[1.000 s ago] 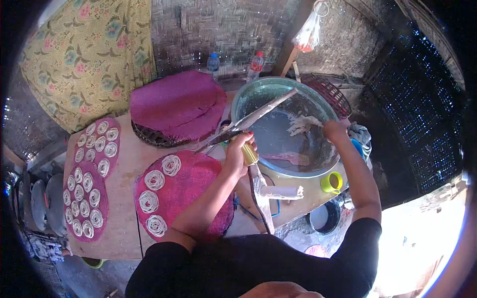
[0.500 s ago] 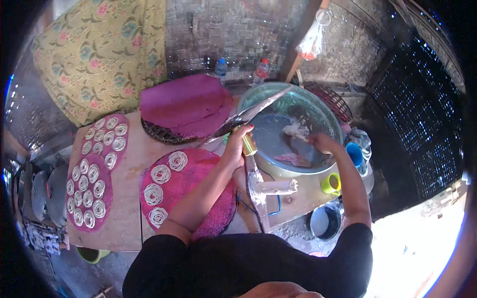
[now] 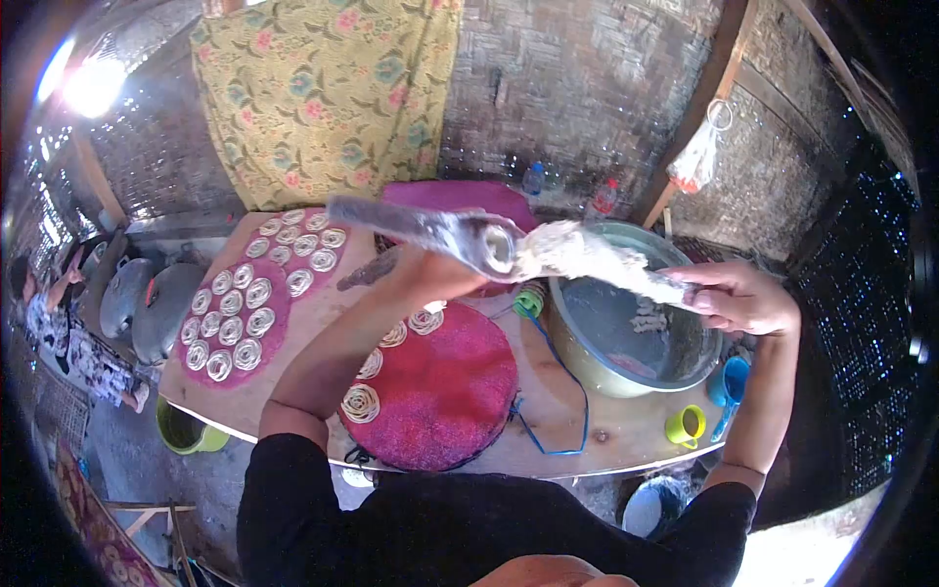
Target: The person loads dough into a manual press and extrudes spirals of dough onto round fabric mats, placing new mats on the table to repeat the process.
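Note:
My left hand (image 3: 445,275) is closed round a wooden hand press (image 3: 406,223), lifted above the table and tilted so that the round mouth of its cylinder faces up at me. A long lump of sticky white dough (image 3: 582,254) stretches from that mouth to my right hand (image 3: 745,299), whose fingers pinch its far end. Whether a tool is inside the dough, I cannot tell. Below them stands a large basin (image 3: 636,383) with smaller dough bits inside. Under my left forearm lies a round pink mat (image 3: 450,391) with several white noodle coils along its left edge.
More pink mats with noodle coils (image 3: 231,333) lie on the table's left. A yellow-green mug (image 3: 685,427) and a blue dipper (image 3: 734,377) stand at right. A blue cord (image 3: 585,411) loops over the front. Another person's arm (image 3: 67,284) shows at far left.
My right hand has come up out of the basin with the dough and brought it to the press. My left hand has turned the press mouth upward. The view has shifted left.

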{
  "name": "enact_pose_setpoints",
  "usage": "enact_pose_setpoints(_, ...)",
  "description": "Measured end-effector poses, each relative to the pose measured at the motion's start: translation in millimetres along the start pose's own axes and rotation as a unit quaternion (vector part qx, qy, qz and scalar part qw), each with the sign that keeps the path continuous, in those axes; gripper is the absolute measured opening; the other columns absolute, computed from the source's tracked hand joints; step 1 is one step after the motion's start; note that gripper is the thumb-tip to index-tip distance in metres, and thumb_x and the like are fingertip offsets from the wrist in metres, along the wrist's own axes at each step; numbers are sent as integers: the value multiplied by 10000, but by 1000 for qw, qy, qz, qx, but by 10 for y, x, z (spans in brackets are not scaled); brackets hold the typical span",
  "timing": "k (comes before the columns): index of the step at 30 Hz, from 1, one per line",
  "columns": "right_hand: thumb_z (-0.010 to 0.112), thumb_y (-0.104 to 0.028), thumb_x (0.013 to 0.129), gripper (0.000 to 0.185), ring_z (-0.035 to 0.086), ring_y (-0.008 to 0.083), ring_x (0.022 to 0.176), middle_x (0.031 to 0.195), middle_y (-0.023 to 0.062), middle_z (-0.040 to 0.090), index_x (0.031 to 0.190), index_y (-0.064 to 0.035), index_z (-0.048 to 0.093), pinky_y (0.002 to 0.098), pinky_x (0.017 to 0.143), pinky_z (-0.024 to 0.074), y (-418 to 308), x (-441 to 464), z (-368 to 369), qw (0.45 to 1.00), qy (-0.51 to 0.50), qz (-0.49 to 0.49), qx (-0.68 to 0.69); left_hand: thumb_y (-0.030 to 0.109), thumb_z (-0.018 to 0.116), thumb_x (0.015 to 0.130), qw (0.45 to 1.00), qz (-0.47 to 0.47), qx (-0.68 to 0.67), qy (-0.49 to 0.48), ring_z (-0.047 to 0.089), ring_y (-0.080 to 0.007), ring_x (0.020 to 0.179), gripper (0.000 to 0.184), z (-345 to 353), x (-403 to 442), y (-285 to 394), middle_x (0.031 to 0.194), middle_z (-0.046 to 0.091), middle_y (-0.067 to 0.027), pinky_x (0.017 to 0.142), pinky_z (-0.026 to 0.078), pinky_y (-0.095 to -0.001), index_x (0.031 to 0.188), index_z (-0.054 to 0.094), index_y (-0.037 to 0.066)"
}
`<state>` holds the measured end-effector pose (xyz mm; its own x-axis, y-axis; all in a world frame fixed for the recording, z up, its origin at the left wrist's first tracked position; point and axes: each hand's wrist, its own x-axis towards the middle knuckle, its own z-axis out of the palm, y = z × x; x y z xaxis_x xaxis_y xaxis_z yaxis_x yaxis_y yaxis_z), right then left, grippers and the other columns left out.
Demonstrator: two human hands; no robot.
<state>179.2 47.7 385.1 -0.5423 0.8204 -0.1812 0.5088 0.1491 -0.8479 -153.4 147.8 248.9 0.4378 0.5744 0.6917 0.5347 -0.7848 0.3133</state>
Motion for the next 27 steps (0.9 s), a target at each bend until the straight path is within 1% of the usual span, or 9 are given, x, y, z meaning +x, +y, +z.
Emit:
enact_pose_setpoints(3, 512, -122, 925, 385, 327, 17, 541, 658, -57, 405, 1297, -35, 468, 173, 442, 275, -55, 257, 130, 998, -60, 10, -6, 289, 704, 709, 994, 86, 4, 67, 613, -208, 834, 314, -3, -114, -35, 909, 633, -73, 761, 502, -329, 960, 623, 119)
enact_pose_setpoints(6, 546, -134, 901, 378, 437, 51, 539, 648, -40, 469, 1271, -71, 509, 231, 471, 351, -159, 414, 173, 976, -14, -40, -212, 277, 719, 675, 975, 129, 172, 49, 589, -253, 702, 274, -83, -173, -108, 750, 574, -58, 630, 478, -358, 863, 611, 109)
enact_pose_setpoints(8, 540, -150, 860, 273, 564, 145, 581, 684, 18, 575, 1114, -90, 621, 322, 554, 440, -403, 380, 307, 838, 102, -188, -501, 284, 693, 684, 965, 157, 187, 96, 578, -254, 701, 241, -115, -165, -137, 727, 560, -43, 631, 472, -378, 834, 601, 120)
enact_pose_setpoints(9, 540, -150, 860, 273, 564, 145, 581, 684, 18, 575, 1114, -90, 621, 322, 554, 440, -480, 414, 407, 838, 103, -191, -501, 288, 680, 691, 951, 179, 219, 125, 579, -249, 710, 227, -134, -147, -113, 726, 562, -35, 638, 472, -387, 825, 601, 123)
enact_pose_setpoints(11, 564, -131, 778, 236, 593, 204, 640, 681, 43, 566, 996, -109, 651, 363, 565, 440, -627, 492, 644, 627, 220, -298, -685, 278, 668, 698, 960, 110, 252, 49, 587, -245, 744, 221, -90, -143, -105, 732, 570, -32, 658, 478, -390, 852, 611, 131)
enact_pose_setpoints(13, 551, -144, 757, 256, 554, 174, 618, 640, 14, 504, 997, -131, 638, 325, 545, 414, -562, 661, 933, 531, 244, -342, -736, 304, 665, 699, 963, 107, 239, 59, 601, -244, 786, 242, -109, -147, -21, 774, 588, -37, 677, 489, -376, 858, 603, 133)
enact_pose_setpoints(21, 505, -155, 760, 476, 497, 164, 591, 669, 7, 438, 1236, -160, 513, 296, 526, 402, -167, 576, 1172, 535, 236, -292, -757, 319, 585, 813, 984, -86, 149, -34, 610, -242, 843, 215, -373, -404, -131, 844, 610, -55, 758, 481, -351, 883, 583, 116)
enact_pose_setpoints(26, 543, -156, 754, 364, 528, 139, 577, 649, -13, 461, 1114, -153, 597, 279, 500, 408, -567, 356, 969, 560, 300, -301, -711, 174, 658, 773, 979, -149, -112, 81, 606, -238, 924, 253, -453, -630, -560, 1014, 622, -96, 801, 469, -311, 992, 605, 59)
enact_pose_setpoints(27, 543, -156, 754, 364, 528, 139, 577, 649, -13, 461, 1114, -153, 597, 279, 500, 408, -561, 433, 996, 567, 297, -297, -709, 198, 678, 745, 980, -86, -131, 126, 607, -254, 907, 280, -428, -597, -448, 992, 618, -100, 769, 473, -324, 975, 598, 59)
